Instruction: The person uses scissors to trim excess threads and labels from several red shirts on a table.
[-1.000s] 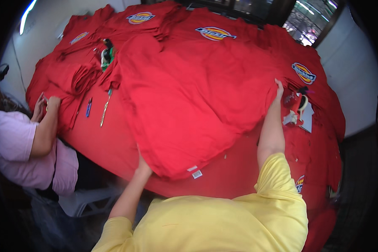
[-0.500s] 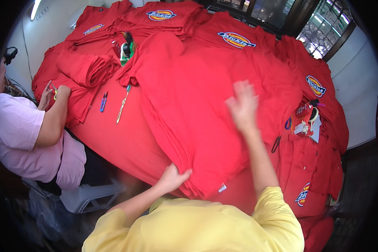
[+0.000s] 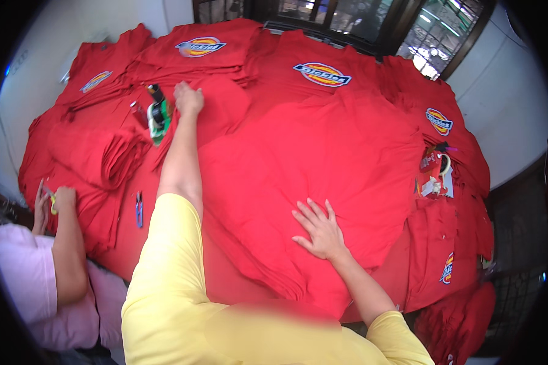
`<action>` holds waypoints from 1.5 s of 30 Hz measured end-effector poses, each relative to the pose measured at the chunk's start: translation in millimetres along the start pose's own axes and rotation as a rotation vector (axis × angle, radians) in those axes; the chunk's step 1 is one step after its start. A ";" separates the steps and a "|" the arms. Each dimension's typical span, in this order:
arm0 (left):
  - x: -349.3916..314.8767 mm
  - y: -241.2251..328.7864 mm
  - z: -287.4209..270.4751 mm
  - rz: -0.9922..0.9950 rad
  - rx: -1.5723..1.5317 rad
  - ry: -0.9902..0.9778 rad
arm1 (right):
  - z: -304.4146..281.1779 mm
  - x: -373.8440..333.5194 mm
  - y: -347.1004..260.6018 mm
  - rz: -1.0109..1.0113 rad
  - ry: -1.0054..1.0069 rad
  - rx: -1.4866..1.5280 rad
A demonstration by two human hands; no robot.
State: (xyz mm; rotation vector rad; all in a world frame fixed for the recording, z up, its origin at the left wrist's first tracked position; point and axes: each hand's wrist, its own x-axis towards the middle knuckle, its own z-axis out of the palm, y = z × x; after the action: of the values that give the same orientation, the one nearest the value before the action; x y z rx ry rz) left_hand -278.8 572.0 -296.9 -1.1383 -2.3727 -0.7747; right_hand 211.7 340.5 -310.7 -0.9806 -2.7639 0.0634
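A large red shirt [image 3: 274, 176] lies on a layered pile of red cloth in front of me, its folds running down toward my body. My right hand [image 3: 319, 231] rests flat on its lower part, fingers spread. My left arm is stretched far forward, and my left hand [image 3: 190, 99] is at the outer edge of the shirt's upper left sleeve [image 3: 225, 106]. Its fingers look bent but apart, with nothing visible in them. Just left of that hand stands a green item with a black top [image 3: 158, 118], perhaps a tape dispenser.
Folded red shirts with oval chest patches [image 3: 323, 74] ring the table. Blue thread snips [image 3: 139, 210] lie left of my arm. At right is a red box [image 3: 431, 164] with a tape roll. A co-worker's hand [image 3: 66, 198] holds a yellow-handled tool at left.
My left hand has left the shirt's near edge and reached up to its far left sleeve. My right hand has come down and nearer, onto the cloth. The view has shifted.
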 end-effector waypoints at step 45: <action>-407.3 -25.0 -281.2 -0.455 -1.087 -1.040 | -57.3 -272.2 22.0 0.939 0.236 0.975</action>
State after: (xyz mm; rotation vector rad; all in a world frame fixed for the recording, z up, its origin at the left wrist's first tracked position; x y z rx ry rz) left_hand -27.2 145.6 -316.9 -1.6710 -3.1437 -2.2625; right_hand 443.4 185.1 -306.2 -1.6243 -1.4682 1.1732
